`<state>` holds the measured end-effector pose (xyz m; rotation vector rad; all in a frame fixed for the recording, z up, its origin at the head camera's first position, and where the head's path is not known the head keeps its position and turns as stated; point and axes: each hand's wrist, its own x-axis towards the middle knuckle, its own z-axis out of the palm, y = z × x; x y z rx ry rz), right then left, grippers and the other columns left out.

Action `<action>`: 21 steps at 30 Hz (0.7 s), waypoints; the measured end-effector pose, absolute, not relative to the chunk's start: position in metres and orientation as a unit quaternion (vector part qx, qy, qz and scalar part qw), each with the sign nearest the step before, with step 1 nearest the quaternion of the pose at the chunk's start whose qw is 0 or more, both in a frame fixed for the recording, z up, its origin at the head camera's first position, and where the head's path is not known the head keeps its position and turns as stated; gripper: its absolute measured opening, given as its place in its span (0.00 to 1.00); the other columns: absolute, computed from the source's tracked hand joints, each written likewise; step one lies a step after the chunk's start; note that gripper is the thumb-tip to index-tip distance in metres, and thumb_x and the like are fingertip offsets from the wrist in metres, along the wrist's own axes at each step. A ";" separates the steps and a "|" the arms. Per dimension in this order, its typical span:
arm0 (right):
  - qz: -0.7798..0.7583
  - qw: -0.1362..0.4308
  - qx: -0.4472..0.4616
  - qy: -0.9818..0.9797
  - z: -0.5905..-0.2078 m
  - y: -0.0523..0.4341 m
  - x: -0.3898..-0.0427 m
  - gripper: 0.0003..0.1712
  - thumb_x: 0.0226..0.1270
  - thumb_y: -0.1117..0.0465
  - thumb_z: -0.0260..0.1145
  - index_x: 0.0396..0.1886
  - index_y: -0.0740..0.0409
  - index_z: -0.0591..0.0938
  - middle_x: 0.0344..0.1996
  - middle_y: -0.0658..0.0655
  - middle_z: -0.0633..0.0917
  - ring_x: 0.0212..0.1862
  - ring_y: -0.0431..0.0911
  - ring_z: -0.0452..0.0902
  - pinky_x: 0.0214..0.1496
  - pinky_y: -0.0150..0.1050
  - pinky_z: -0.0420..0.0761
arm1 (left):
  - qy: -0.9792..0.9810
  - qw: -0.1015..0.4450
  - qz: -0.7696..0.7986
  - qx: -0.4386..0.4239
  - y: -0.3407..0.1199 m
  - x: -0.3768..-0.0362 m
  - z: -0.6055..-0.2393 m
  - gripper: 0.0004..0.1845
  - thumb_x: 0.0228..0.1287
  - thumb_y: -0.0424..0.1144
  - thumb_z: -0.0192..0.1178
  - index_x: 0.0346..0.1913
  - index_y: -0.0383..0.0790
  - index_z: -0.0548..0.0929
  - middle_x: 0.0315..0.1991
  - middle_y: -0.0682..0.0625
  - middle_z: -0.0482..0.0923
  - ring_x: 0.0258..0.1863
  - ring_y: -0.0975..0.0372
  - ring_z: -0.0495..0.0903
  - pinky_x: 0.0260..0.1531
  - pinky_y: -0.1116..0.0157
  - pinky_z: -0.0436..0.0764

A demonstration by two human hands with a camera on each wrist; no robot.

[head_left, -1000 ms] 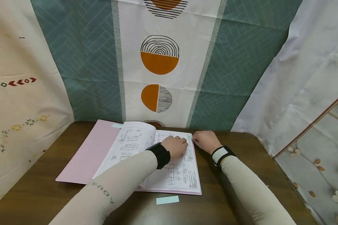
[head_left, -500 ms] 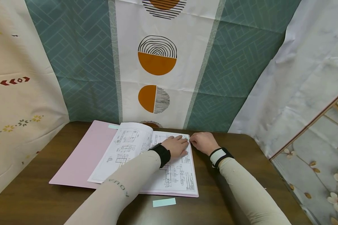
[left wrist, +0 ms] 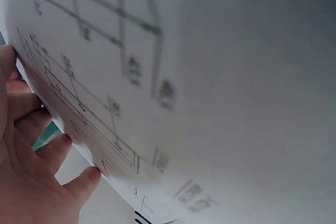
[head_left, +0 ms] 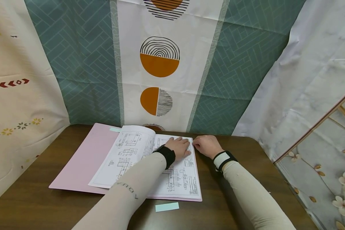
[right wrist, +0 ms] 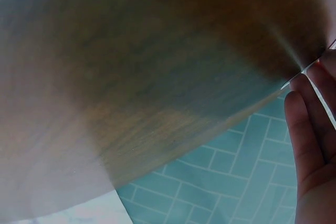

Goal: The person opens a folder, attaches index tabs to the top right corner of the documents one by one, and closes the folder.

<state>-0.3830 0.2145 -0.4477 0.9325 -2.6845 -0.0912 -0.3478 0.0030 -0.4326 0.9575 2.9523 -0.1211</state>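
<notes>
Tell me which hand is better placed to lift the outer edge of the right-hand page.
Probably the right hand: its fingertips are at that edge, near the far corner. The left hand rests on the page, likely holding it down.

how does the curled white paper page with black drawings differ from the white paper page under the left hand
The curled white paper page bulges up toward its inner edge, while the other white paper page looks flatter. The bare left hand rests on the flatter page, not on the curled one. The curled page lies to the left, the flatter one to the right. Both carry black line drawings.
</notes>
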 end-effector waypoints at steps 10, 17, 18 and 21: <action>-0.029 0.154 0.330 -0.931 -0.448 0.214 -0.381 0.10 0.72 0.65 0.78 0.50 0.51 0.96 0.46 0.50 0.94 0.49 0.47 0.92 0.51 0.48 0.89 | 0.961 0.013 -0.044 0.273 0.009 -0.348 -0.436 0.33 0.89 0.60 0.50 0.84 0.47 0.72 0.83 0.52 0.68 0.83 0.53 0.64 0.78 0.46 0.67; -0.026 0.158 0.334 -0.929 -0.448 0.216 -0.382 0.11 0.71 0.66 0.78 0.49 0.50 0.96 0.46 0.49 0.94 0.49 0.46 0.92 0.51 0.48 0.89 | 0.943 -0.010 -0.080 0.324 0.009 -0.343 -0.435 0.31 0.89 0.59 0.49 0.83 0.48 0.73 0.82 0.54 0.70 0.82 0.55 0.66 0.76 0.46 0.69; -0.023 0.157 0.334 -0.929 -0.448 0.216 -0.382 0.11 0.71 0.66 0.78 0.50 0.51 0.96 0.46 0.49 0.94 0.49 0.47 0.92 0.51 0.49 0.89 | 0.943 -0.008 -0.078 0.324 0.008 -0.342 -0.434 0.31 0.89 0.59 0.50 0.83 0.48 0.73 0.82 0.54 0.70 0.82 0.55 0.66 0.76 0.46 0.70; -0.020 0.158 0.337 -0.928 -0.448 0.215 -0.381 0.11 0.71 0.66 0.78 0.50 0.52 0.96 0.46 0.50 0.94 0.49 0.48 0.92 0.50 0.49 0.89 | 0.948 0.003 -0.057 0.313 0.005 -0.342 -0.433 0.31 0.89 0.59 0.51 0.83 0.49 0.73 0.82 0.55 0.70 0.81 0.55 0.67 0.75 0.45 0.70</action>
